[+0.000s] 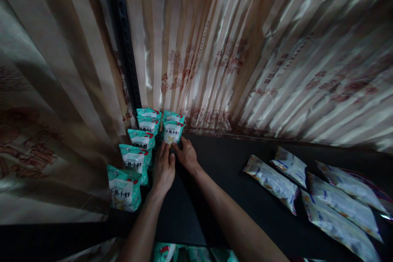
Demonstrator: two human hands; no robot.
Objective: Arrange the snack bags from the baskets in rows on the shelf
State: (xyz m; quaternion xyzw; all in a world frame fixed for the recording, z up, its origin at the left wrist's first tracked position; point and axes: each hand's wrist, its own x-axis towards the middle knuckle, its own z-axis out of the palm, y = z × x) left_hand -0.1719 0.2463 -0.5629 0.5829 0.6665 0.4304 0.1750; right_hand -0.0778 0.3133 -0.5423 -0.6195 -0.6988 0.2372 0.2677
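A teal and white snack bag (172,132) stands upright at the front of a short second row, with another teal bag (173,117) right behind it. My left hand (164,168) has its fingers at the lower left front of this bag. On its lower right side, my right hand (188,154) has its fingers curled against it, so the bag is gripped between both hands. Some fingertips are hard to make out in the dim light. To the left, a row of matching teal bags (124,188) runs back toward the corner, all standing.
Several long white snack packets (273,182) lie flat on the black shelf (215,163) at the right. More teal bags (198,254) show at the bottom edge. Printed, pleated sheeting (196,49) hangs at the back and left, with a dark metal post (123,28) in the corner.
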